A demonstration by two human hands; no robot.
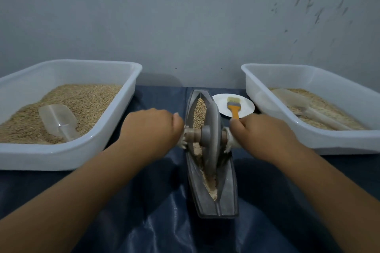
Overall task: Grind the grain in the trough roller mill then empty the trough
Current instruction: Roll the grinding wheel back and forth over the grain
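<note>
A grey boat-shaped trough [227, 195] lies lengthwise in the middle of the dark blue cloth. A grey roller wheel [211, 127] stands in it on a wooden axle [193, 134]. Whole grain [199, 112] fills the far half of the trough. Pale ground meal [209, 181] lies in the near half. My left hand [152, 129] grips the left end of the axle. My right hand [265, 133] grips the right end. Both sets of fingers curl round the handles.
A white tub [123, 109] of grain with a clear scoop [58, 121] stands at the left. A second white tub [253, 86] with ground grain and a scoop [304, 107] stands at the right. Behind the trough, a white plate [220, 102] carries an orange brush [234, 108]. A grey wall rises behind.
</note>
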